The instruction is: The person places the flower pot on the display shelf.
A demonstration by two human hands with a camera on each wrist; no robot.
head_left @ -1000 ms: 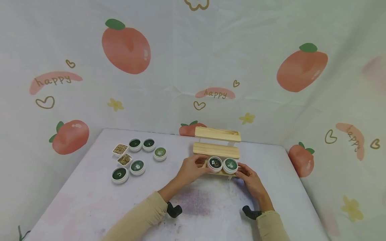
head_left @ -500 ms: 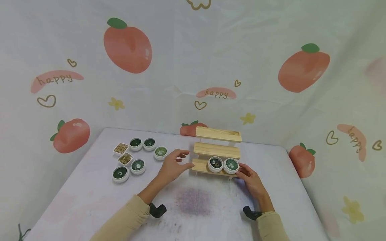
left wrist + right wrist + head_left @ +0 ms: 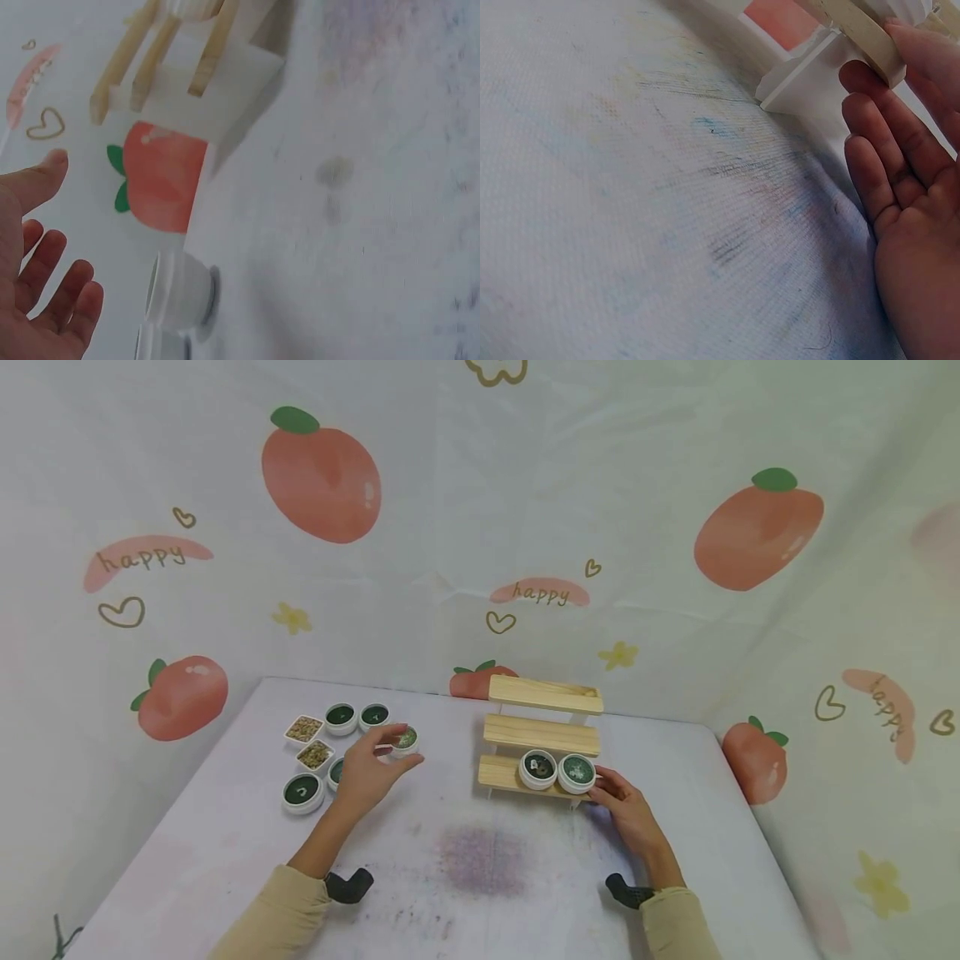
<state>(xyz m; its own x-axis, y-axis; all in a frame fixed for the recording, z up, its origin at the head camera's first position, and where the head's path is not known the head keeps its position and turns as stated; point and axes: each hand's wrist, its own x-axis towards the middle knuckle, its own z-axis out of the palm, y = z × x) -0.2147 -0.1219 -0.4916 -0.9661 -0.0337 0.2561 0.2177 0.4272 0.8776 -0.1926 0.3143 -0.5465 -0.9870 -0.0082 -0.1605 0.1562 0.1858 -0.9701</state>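
My left hand (image 3: 366, 777) is spread, thumb and fingertips around a small round white pot with a speckled green top (image 3: 408, 740). In the left wrist view its fingers stay apart, with white pots (image 3: 180, 292) beside them. To the right stands a three-tier wooden rack (image 3: 542, 734) on white supports. Two round white pots share its lowest tier: one dark-topped (image 3: 538, 768), one green-topped (image 3: 577, 772). At that tier's right end, my right hand (image 3: 628, 818) pinches the plank end (image 3: 889, 71) between thumb and fingers, close beside the green-topped pot.
Left of the left hand stand several round green-topped pots (image 3: 302, 792) and two square white dishes (image 3: 305, 729) of brownish bits. The forearm side of that hand partly hides one pot (image 3: 335, 772). A printed cloth (image 3: 442, 510) hangs behind the white table (image 3: 480, 910).
My left hand has let go of the dark-topped pot on the lowest tier and moved left to the speckled green pot. The right hand stays at the rack's right end.
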